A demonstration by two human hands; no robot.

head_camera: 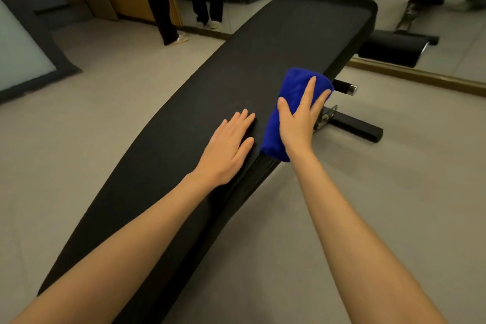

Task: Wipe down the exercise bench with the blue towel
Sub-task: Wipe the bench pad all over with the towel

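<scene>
A long black padded exercise bench [236, 66] runs from the lower left to the upper right of the head view. The folded blue towel [294, 87] lies on the bench's right edge, partly hanging over the side. My right hand [299, 118] presses flat on the towel with straight, spread fingers. My left hand [226, 150] rests flat on the bench pad just left of the towel, fingers straight, holding nothing.
A black metal foot bar [357, 126] and a chrome-tipped handle [347, 87] stick out under the bench on the right. A floor mirror [420, 34] stands behind. A person's legs [168, 21] stand at the back. Beige floor [105, 87] surrounds the bench.
</scene>
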